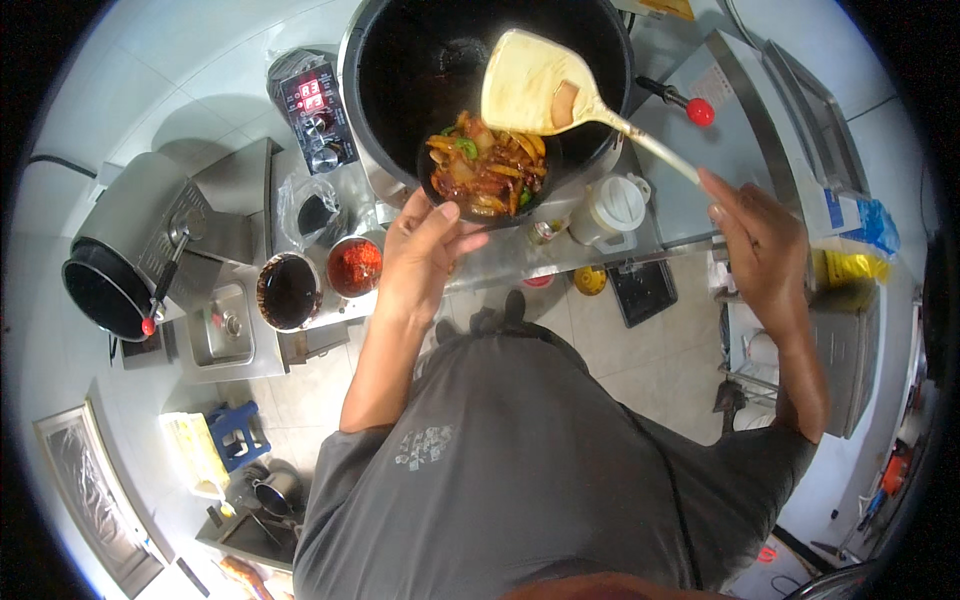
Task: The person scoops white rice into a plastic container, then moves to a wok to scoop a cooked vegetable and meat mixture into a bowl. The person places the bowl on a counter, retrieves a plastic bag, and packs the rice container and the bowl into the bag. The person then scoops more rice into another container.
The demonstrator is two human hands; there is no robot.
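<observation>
My left hand grips the near rim of a small dark bowl, holding it at the near edge of a large black cooking drum. Glossy stir-fried food fills the bowl, with brown strips, yellow-orange strips and green pepper pieces. In my right hand is the handle of a pale wok spatula. The spatula's broad blade hangs over the drum and the bowl's far edge, and a brownish piece or patch shows on it. Dark residue coats the inside of the drum.
A lit control panel stands left of the drum. Pots of dark sauce and red chili sit on the steel counter. To the right are a white lidded pitcher and a red-knobbed lever. A second drum cooker stands far left.
</observation>
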